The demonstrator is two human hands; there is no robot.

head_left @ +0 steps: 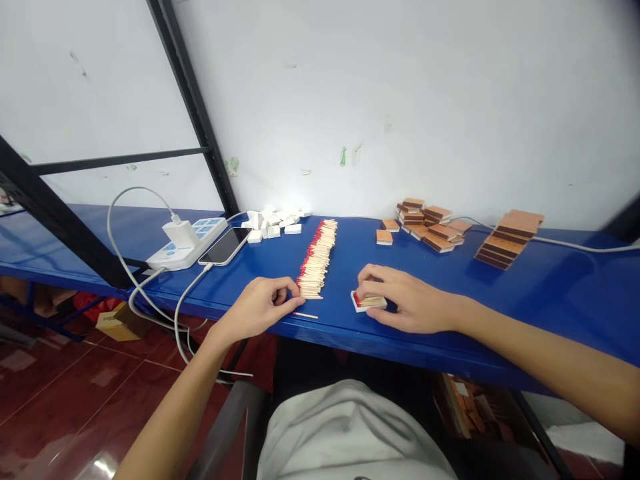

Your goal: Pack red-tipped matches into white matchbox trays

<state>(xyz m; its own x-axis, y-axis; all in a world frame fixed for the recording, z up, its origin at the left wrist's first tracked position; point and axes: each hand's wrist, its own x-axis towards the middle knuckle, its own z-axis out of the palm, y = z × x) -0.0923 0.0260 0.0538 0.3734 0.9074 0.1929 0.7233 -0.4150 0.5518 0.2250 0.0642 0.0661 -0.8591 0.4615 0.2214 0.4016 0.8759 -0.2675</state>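
A long row of red-headed matches [315, 267] runs across the blue table, heads to the left. At its near end, my left hand [263, 308] is closed, its thumb and curled fingertips against the match heads. One loose match [306, 315] lies just in front of the row, below the thumb. To the right, my right hand [407, 300] grips a white matchbox tray [357, 305] from above, fingers over the far side and thumb on the near side. Matches with red heads lie inside this tray, partly covered by the fingers.
White matchbox trays [273, 223] are heaped at the back left, beside a phone [225, 246] and a power strip [207, 230] with cables. Brown matchboxes [430, 223] lie piled at the back right, near a leaning stack of matchbox sleeves [510, 239]. A black metal frame [200, 113] rises at left.
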